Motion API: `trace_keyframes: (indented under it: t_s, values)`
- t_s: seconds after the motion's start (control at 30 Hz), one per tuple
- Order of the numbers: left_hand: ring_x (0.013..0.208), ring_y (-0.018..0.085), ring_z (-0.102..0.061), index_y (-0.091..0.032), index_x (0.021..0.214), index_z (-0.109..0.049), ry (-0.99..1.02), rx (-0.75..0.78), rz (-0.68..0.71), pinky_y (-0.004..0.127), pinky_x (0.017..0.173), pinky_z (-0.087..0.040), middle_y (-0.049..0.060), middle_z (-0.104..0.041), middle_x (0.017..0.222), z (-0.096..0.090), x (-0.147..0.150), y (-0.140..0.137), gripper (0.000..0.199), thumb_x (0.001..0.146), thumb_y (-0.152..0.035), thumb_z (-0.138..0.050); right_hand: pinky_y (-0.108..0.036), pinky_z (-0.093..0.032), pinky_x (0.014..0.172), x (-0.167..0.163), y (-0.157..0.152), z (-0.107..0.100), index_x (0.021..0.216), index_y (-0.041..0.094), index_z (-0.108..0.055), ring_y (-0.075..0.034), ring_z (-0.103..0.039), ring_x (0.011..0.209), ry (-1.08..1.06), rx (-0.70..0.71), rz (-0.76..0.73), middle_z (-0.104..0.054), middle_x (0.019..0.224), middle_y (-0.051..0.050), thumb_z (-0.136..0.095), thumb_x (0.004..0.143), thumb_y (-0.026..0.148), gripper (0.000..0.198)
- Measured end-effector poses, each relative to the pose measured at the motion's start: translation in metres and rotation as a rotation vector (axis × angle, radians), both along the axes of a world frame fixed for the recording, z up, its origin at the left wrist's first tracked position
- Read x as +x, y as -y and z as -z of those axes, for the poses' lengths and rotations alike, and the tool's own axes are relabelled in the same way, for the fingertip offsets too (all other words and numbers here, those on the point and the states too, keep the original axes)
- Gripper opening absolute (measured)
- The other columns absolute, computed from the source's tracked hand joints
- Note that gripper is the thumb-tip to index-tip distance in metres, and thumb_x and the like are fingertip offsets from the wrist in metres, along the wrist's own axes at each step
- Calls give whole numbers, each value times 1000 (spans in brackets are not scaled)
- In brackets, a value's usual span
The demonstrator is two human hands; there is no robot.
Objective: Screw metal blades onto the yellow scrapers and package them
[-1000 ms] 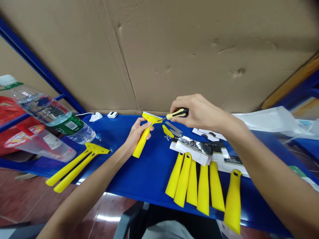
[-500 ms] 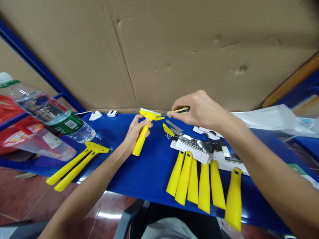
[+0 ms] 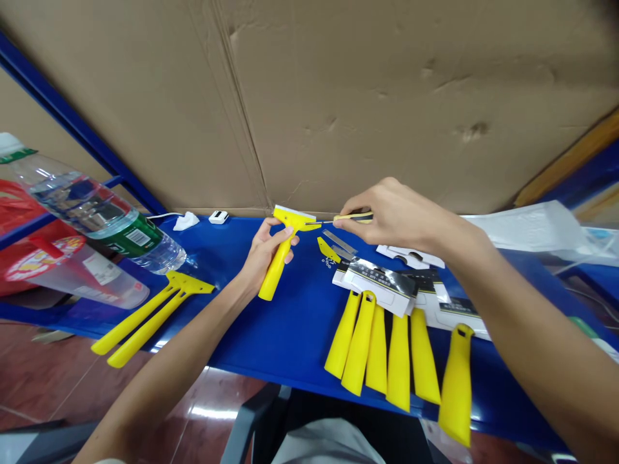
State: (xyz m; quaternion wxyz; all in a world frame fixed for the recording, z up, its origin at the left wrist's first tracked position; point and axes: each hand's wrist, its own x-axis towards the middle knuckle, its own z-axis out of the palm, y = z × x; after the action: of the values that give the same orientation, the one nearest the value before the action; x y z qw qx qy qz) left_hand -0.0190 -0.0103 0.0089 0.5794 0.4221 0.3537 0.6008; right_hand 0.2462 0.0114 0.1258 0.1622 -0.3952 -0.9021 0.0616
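My left hand (image 3: 257,252) is closed around the handle of a yellow scraper (image 3: 273,274), which is tilted with its head up and a pale blade edge along the top. In my right hand (image 3: 394,209) is a screwdriver (image 3: 356,218) with a yellow and black handle. Its thin shaft points left, and the tip is at the right part of the scraper's head. Just right of the scraper lie thin metal blades (image 3: 340,241), a small yellow plate (image 3: 327,249) and several tiny screws or nuts (image 3: 331,262), too small to tell.
Several yellow handle sleeves (image 3: 399,361) lie along the blue table's (image 3: 285,348) front right, below printed packages (image 3: 380,283). Two yellow scraper bodies (image 3: 147,322) lie at left, near a water bottle (image 3: 138,235) and a plastic cup (image 3: 109,277). Cardboard (image 3: 338,103) stands behind.
My right hand and the screwdriver have shifted slightly right, and the shaft lies more level. The tip remains at the scraper's head. My left hand keeps its grip; the view has shifted a little.
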Motion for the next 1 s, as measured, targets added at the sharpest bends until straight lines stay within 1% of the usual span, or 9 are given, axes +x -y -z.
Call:
trace_keyframes:
  t_s: [0.17,0.33,0.43,0.57,0.63,0.7,0.8,0.9,1.0]
  values:
    - [63,12,-66,-26,109,-49,-32,-1,30,19,44,-46,-1,-70,91,5,-1,0,51,81,-28,-91,-36,-46,74,0,1,-3,107,22,-83,-27,-70,85,23,31,-54,-81,98,-10,-73,92,42,27]
    - [65,13,-66,-26,108,-48,-39,18,-1,17,42,-43,-1,-69,87,2,0,0,54,79,-30,-93,-39,-44,73,-6,6,0,95,20,-84,-30,-70,82,-4,50,33,-78,85,-14,-65,99,45,31]
    - [63,13,-66,-26,108,-47,-56,25,-8,17,43,-44,-2,-69,85,1,0,0,54,79,-31,-92,-39,-45,72,-7,0,7,98,19,-82,-30,-70,83,-12,-7,50,-79,89,-14,-67,98,46,31]
    - [55,12,-63,-28,110,-44,-106,23,30,19,44,-45,-3,-70,81,5,0,1,53,83,-33,-89,-36,-46,74,-1,-11,9,108,20,-77,-28,-69,89,0,19,-45,-80,103,-11,-78,87,41,29]
    - [53,11,-62,-28,110,-44,-122,20,50,19,44,-45,-3,-70,80,7,0,2,50,86,-34,-87,-35,-46,76,0,-9,6,105,21,-78,-27,-69,90,1,60,-93,-80,104,-10,-76,89,36,22]
    - [52,11,-62,-28,110,-44,-118,22,38,19,44,-44,-3,-70,81,9,-1,1,50,86,-33,-87,-36,-45,77,-2,-5,3,100,23,-81,-27,-70,90,-11,90,-93,-80,100,-9,-71,93,36,18]
    - [53,11,-62,-28,110,-44,-105,24,10,19,45,-45,-3,-70,82,9,-1,1,53,83,-34,-89,-38,-45,77,-6,2,1,98,24,-85,-29,-70,87,-13,109,-28,-80,90,-11,-67,97,40,24]
    - [50,10,-60,-28,110,-44,-117,2,31,20,44,-45,-3,-70,80,10,1,2,54,82,-35,-90,-37,-43,71,-7,1,5,103,22,-85,-28,-68,79,41,62,29,-78,82,-12,-64,100,44,30]
    - [52,12,-61,-27,108,-44,-119,-24,46,20,45,-46,-3,-70,79,10,6,4,54,82,-36,-90,-35,-43,67,-3,-7,10,111,21,-80,-28,-68,85,91,13,-59,-79,98,-13,-73,94,44,30]
